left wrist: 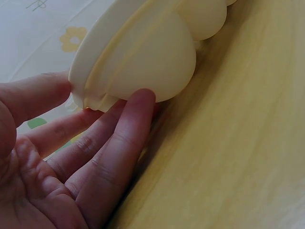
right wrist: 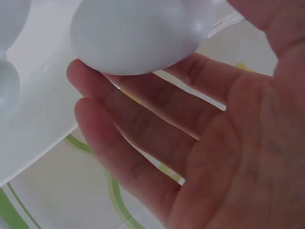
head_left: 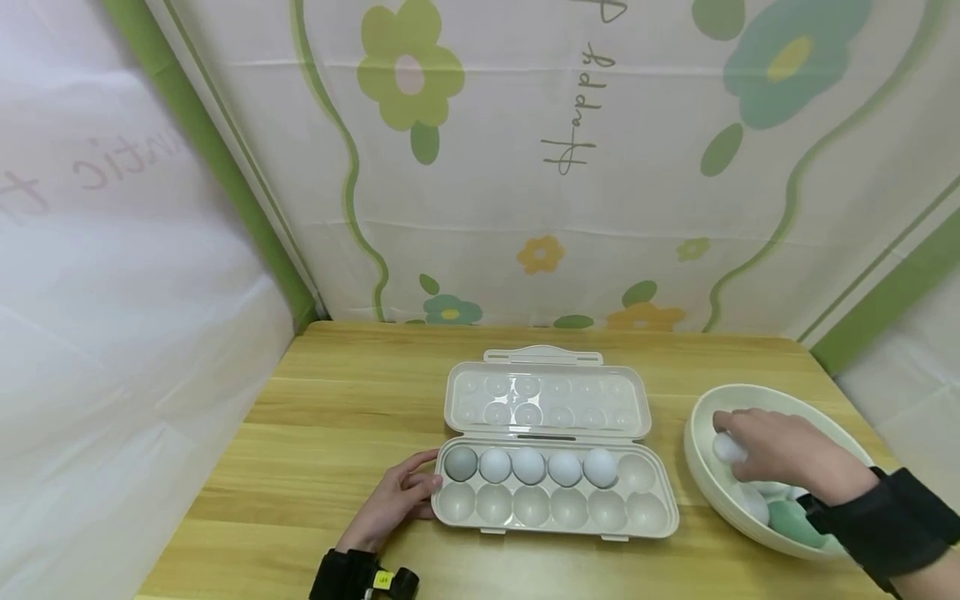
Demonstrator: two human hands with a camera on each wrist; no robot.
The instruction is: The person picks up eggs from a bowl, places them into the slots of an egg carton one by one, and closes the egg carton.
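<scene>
An egg box (head_left: 558, 487), its lid (head_left: 547, 396) folded back, lies on the table. Its far row holds one grey-green egg (head_left: 461, 463) and several white eggs (head_left: 528, 465); the near row of cups has no eggs. My left hand (head_left: 393, 500) grips the box's left end, thumb (left wrist: 43, 93) at the rim and fingers under the rounded cups. Over the bowl (head_left: 701, 475) at the right, my right hand (head_left: 780, 450) holds a white egg (right wrist: 143, 36) between thumb and fingers. More white eggs (head_left: 750, 502) and a green egg (head_left: 795, 523) lie in the bowl, partly hidden by the wrist.
The wooden table (head_left: 337, 417) ends at a patterned fabric wall (head_left: 465, 200) behind and plain fabric on both sides. A black strap (head_left: 885, 525) wraps the right wrist, above the bowl's near rim.
</scene>
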